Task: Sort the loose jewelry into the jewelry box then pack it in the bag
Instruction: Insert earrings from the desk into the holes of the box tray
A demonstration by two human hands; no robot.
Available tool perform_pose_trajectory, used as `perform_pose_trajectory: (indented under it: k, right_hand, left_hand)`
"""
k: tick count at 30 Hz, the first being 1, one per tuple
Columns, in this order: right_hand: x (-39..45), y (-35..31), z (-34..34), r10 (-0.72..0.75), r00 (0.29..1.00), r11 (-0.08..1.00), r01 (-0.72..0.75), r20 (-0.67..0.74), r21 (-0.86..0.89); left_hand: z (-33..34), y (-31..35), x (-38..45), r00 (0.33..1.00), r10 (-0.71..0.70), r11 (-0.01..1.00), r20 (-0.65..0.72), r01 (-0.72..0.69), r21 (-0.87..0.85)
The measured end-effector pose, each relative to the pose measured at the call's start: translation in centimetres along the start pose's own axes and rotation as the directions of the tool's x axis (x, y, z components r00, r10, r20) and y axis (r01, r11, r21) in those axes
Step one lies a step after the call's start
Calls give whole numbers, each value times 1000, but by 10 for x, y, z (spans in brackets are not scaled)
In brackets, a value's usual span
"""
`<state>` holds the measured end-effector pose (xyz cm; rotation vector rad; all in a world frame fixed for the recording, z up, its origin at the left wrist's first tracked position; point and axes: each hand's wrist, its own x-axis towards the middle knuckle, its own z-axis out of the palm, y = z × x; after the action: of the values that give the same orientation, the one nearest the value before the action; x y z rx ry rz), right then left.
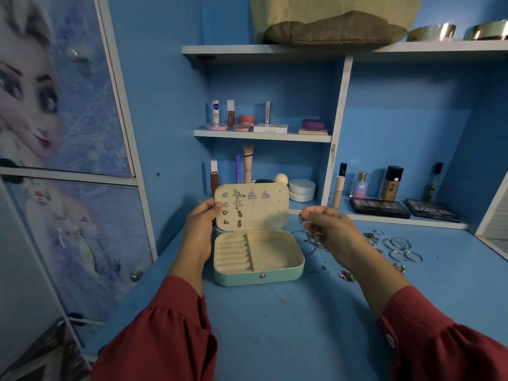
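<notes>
The jewelry box (258, 257) sits open on the blue surface (288, 325), its mint-green shell facing the person and its cream lid (251, 206) standing upright. The left hand (202, 218) holds the lid's left edge, thumb on the front, its grip closed on that edge. Pinned across the lid are several earrings (238, 198): small studs down the left column, two star-shaped pieces, two triangular ones along the top, and two little pineapple shapes lower down. The lower tray shows ring rolls on the left and one open compartment on the right.

The right hand (330, 229) hovers just right of the lid, fingers curled, pinching a small earring (301, 219) at the fingertips. Whether more pieces lie in the palm, I cannot tell.

To the right of the box, loose jewelry (395, 247) lies scattered on the surface: hoops, rings and a few small pieces nearer the front edge.

Behind, makeup bottles (390, 182) and two dark palettes (379, 207) stand on the low shelf. Up on the top shelf rests a beige bag (335, 20).
</notes>
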<state>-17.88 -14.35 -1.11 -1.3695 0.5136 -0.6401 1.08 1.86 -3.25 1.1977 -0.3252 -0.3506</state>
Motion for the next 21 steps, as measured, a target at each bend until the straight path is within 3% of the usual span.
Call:
perform_pose_trajectory:
  k: [7, 21]
  right_hand:
    - [8, 3, 27, -196, 974, 980, 191, -113, -54]
    - [24, 9, 57, -246, 939, 968, 250, -240, -14]
  left_hand:
    - [0, 1, -1, 1000, 6, 1000, 22, -6, -19]
    - [-3, 3, -4, 997, 30, 999, 68, -28, -25]
